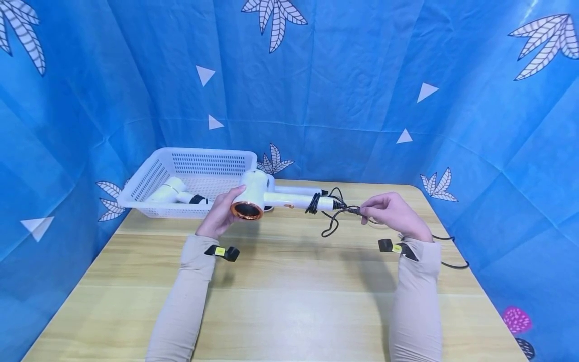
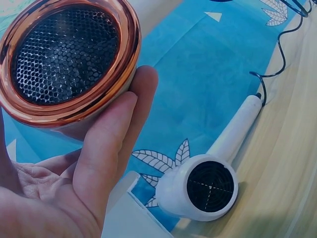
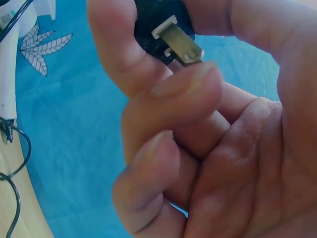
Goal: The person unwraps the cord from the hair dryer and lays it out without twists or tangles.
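Note:
My left hand [image 1: 220, 213] grips the head of a white hair dryer [image 1: 256, 187] with a copper-coloured rim. The dryer is held above the table, its handle pointing right. Black cord [image 1: 312, 203] is wrapped around the handle. In the left wrist view, the copper rim [image 2: 130, 54] and dark mesh grille show close up beside the fingers. My right hand [image 1: 394, 215] pinches the black plug [image 3: 148, 29] between thumb and fingers, and a metal prong sticks out. Behind the held dryer lies a second white hair dryer [image 2: 171, 191], mostly hidden from the head view.
A white perforated basket [image 1: 212, 152] stands at the back left with another white hair dryer [image 1: 168, 191] in it. Black cord [image 1: 332, 231] loops near the table's back, and more cord [image 1: 457, 267] reaches the right edge. Blue patterned cloth [image 1: 353, 90] surrounds the wooden table [image 1: 294, 311].

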A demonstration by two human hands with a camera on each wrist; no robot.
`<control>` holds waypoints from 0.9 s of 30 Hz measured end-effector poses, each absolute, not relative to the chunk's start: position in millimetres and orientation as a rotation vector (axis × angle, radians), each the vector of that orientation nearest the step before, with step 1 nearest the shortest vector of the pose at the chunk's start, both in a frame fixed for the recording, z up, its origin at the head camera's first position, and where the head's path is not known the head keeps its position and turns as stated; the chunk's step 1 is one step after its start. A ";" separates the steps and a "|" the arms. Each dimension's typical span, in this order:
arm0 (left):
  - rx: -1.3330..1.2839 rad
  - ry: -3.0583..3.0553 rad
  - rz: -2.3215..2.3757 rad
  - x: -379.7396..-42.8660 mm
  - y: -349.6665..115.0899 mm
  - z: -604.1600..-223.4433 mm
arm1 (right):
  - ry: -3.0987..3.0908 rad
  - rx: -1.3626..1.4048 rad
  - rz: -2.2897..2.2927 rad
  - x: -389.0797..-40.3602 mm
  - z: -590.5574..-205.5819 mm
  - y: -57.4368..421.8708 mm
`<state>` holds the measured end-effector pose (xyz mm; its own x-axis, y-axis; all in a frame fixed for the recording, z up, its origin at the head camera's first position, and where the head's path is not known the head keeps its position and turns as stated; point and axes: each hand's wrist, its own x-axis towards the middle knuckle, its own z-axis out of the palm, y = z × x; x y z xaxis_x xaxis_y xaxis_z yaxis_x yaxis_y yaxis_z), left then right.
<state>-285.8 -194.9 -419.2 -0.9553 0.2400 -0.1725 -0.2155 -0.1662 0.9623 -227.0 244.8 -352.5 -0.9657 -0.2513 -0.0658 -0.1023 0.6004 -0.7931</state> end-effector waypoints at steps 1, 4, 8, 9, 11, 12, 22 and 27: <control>0.025 1.808 2.192 -285.7 -195.3 -419.3 | 2.660 -0.291 -1.296 -226.8 -352.3 245.4; 0.030 1.810 2.187 -285.0 -196.6 -419.4 | 2.678 -0.271 -1.290 -226.6 -351.8 246.4; 0.042 1.800 2.192 -284.7 -197.6 -419.4 | 2.732 -0.221 -1.280 -227.1 -351.2 246.2; 0.046 1.800 2.191 -284.8 -197.7 -419.6 | 2.744 -0.204 -1.286 -227.3 -351.1 245.8; 0.042 1.798 2.196 -285.0 -197.6 -419.8 | 2.767 -0.173 -1.306 -228.0 -351.0 244.8; 0.042 1.796 2.199 -285.1 -197.5 -420.1 | 2.772 -0.159 -1.326 -228.4 -351.1 244.1; 0.058 1.798 2.181 -284.2 -196.7 -418.9 | 2.820 -0.078 -1.552 -230.5 -354.9 236.0; 0.057 1.809 2.170 -285.1 -196.6 -417.3 | 2.866 -0.033 -1.633 -229.9 -352.8 231.4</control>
<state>-285.1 -196.6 -417.3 -0.9496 0.2641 -0.1686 -0.2133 -0.1511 0.9652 -229.9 231.4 -352.8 -0.9875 0.0599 0.1459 -0.0950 0.5128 -0.8533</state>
